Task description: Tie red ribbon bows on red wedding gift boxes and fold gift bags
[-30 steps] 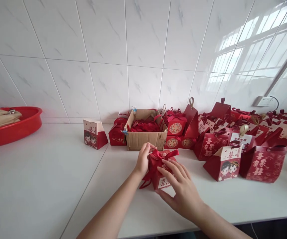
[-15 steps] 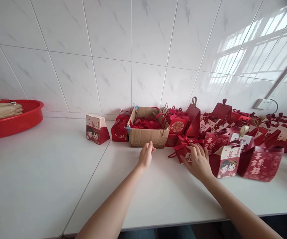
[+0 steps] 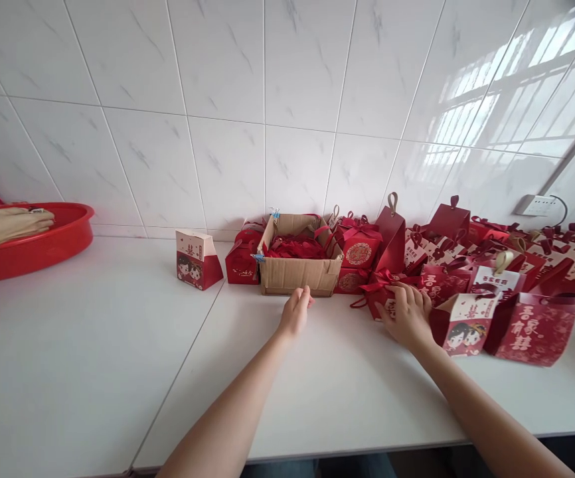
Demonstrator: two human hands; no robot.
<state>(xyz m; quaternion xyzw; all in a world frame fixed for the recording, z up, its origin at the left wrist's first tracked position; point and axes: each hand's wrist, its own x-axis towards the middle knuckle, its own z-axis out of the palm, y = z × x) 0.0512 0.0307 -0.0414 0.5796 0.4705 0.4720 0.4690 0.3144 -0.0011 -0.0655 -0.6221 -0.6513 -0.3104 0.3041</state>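
My left hand (image 3: 296, 312) is closed with its thumb up, just in front of the cardboard box (image 3: 297, 273). Its curled fingers hide whatever may be inside them. That box, its flaps cut away, holds a heap of dark red ribbons (image 3: 297, 247). Over to the right, my right hand (image 3: 408, 318) grips a small red gift box (image 3: 376, 305) with a ribbon bow on top, fingers over its upper side and thumb at its front. Right beside that hand stands a red and cream gift box (image 3: 468, 325) with two cartoon figures.
Many red gift boxes (image 3: 536, 328) crowd the right side of the white table (image 3: 93, 358). One cartoon gift box (image 3: 192, 262) stands left of the cardboard box. At far left, another person's hand (image 3: 13, 226) rests over a red basin (image 3: 43, 255). A tiled wall (image 3: 228, 166) closes the back.
My right hand and the ribboned gift box have shifted slightly right, closer to the cartoon gift box. The view has moved a little. My left hand keeps its closed pose.
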